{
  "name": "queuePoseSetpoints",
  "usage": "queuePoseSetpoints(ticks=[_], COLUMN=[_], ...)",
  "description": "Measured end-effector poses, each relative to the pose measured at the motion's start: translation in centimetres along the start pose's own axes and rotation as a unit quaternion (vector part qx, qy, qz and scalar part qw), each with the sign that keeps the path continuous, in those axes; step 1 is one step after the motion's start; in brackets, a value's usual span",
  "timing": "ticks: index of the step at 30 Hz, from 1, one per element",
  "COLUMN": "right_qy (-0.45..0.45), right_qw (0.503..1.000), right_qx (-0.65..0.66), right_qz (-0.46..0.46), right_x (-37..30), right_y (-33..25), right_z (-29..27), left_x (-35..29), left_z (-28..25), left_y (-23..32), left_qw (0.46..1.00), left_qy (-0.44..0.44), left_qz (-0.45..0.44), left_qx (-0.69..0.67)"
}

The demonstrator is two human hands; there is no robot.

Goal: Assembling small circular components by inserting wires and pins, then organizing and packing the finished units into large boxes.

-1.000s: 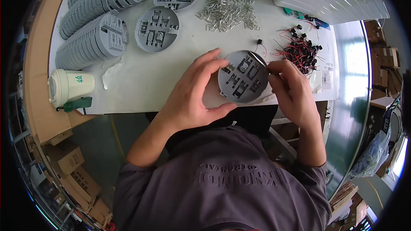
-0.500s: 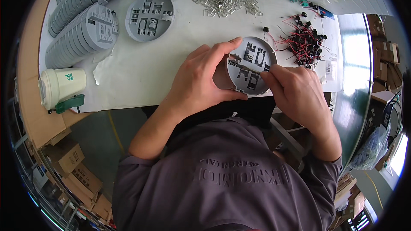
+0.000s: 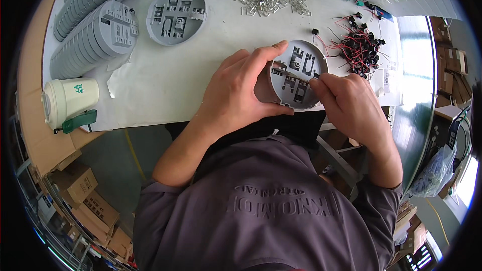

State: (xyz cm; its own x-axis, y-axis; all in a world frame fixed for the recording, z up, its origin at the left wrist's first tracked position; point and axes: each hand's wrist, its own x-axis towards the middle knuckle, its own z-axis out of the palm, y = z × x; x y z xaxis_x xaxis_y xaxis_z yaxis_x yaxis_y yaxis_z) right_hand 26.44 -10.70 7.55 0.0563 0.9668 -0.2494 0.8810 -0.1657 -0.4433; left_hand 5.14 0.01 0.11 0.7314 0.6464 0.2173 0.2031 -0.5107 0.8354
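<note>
Head view: white tabletop (image 3: 160, 85), cardboard boxes (image 3: 80, 185)

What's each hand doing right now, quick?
Left hand: closed around the edge of a round gray housing.
Right hand: closed, pinching a thin metallic tool over it; exact kind unclear.

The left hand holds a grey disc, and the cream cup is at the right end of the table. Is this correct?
No. The head view shows the cream cup at the left end of the table; the left hand holds a grey disc.
</note>
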Motion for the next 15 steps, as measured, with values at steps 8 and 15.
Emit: queuePoseSetpoints(ticks=[8,15], right_qy=[-0.018,-0.048], right_qw=[1.0,0.998], right_qx=[0.019,0.035], right_qz=[0.012,0.019], right_x=[0.26,0.55], right_y=[-0.03,0.09], right_z=[-0.24,-0.29], left_x=[-0.06,-0.05], left_z=[0.14,0.16], left_y=[-0.17,-0.15], left_qw=[1.0,1.0], left_qy=[-0.004,-0.008], left_qz=[-0.002,0.003], left_qx=[-0.011,-0.006])
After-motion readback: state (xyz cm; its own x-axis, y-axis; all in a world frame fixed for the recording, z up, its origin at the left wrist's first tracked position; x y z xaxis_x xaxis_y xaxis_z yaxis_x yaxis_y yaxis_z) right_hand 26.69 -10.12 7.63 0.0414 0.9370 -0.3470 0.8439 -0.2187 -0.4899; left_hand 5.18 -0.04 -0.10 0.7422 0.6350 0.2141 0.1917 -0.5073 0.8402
